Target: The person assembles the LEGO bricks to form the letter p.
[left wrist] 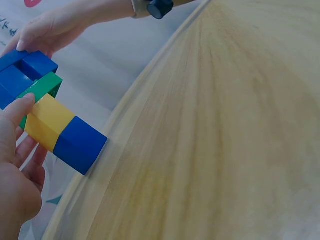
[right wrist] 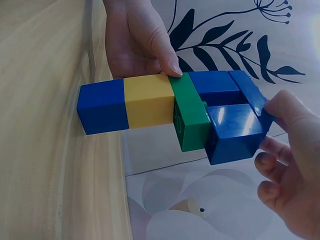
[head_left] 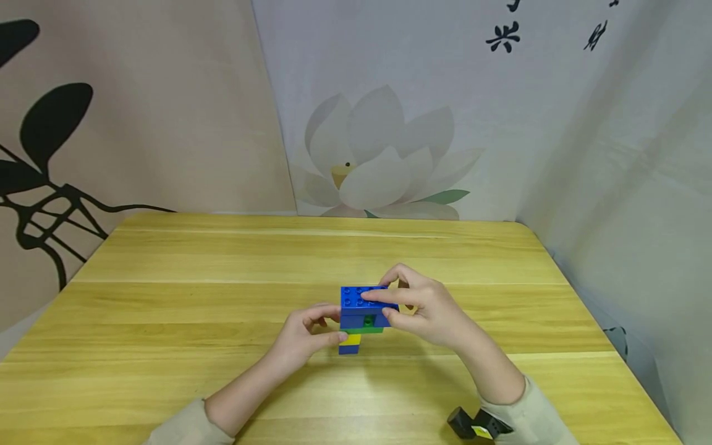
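A tower of toy building bricks stands upright between the hands in the head view. At its foot is a blue brick (right wrist: 102,107), under a yellow brick (right wrist: 149,101). Above them a green brick (right wrist: 192,120) lies crosswise, bearing two blue bricks (right wrist: 235,131) with a gap between. A long studded blue brick (head_left: 351,299) spans the top. My left hand (head_left: 300,337) pinches the tower around the green brick, thumb in front. My right hand (head_left: 434,309) grips the top brick's right end, index finger across its studs. Whether the foot touches the table I cannot tell.
The wooden table (head_left: 167,309) stretches out around the tower. Behind it hangs a pale cloth (head_left: 400,62) printed with a lotus. A black device (head_left: 470,424) sits at the right wrist, by the sleeve.
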Available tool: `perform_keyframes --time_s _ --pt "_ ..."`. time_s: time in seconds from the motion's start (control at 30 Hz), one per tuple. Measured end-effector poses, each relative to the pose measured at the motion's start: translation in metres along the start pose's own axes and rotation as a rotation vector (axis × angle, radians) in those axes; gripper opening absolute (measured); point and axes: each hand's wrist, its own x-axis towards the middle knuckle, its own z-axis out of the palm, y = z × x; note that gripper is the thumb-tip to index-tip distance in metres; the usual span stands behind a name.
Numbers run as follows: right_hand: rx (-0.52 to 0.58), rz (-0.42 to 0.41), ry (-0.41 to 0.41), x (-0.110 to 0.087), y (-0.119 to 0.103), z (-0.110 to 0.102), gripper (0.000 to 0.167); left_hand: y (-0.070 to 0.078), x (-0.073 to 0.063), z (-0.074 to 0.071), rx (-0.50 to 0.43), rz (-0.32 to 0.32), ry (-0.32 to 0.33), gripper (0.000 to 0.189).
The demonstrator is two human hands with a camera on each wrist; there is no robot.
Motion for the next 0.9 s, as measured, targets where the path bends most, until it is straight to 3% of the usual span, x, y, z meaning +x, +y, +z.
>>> perform_keyframes --time_s 0.33,0.9 --pt "-0.027 0.024 -0.047 0.0004 -0.0010 -0.0032 0.030 -0.0004 -0.0006 0.0005 -0.003 0.004 0.001 0.032" --pt "-0.062 0.054 -0.049 -0.0014 -0.0063 -0.0005 0.029 0.0005 -0.0006 0.0002 0.000 0.007 0.001 0.030"
